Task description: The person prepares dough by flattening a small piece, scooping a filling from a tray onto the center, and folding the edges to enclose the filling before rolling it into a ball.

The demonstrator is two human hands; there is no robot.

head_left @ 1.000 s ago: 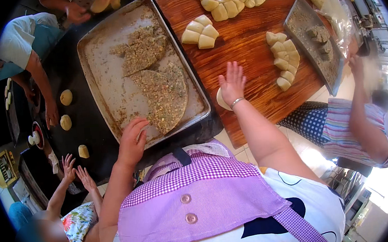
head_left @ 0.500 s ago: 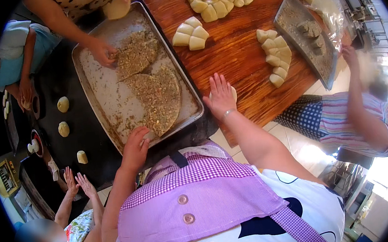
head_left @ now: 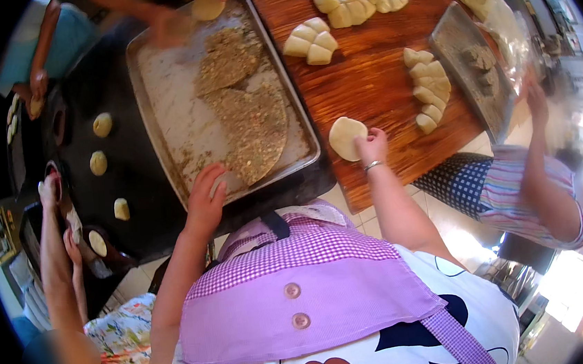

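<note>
My left hand [head_left: 206, 200] rests on the near edge of a metal baking tray [head_left: 168, 116], fingers spread on its floured rim. The tray carries flat seeded bread pieces [head_left: 248, 127]. My right hand [head_left: 372, 148] touches the edge of a flattened round of pale dough [head_left: 345, 137] on the wooden table [head_left: 366, 78]; a bracelet circles that wrist. I wear a lilac checked apron.
Cut dough pieces [head_left: 310, 40] lie in clusters on the wood, more at the right [head_left: 428, 90]. A second tray [head_left: 476, 72] sits at the right beside a person in a striped top [head_left: 534, 185]. Small dough balls [head_left: 99, 162] lie on a black griddle. Other people's hands reach in at the top and left.
My right hand drew back from flat on the table to the dough round's edge. My left hand stayed at the tray's near rim. Another person's hands came over the tray's far end.
</note>
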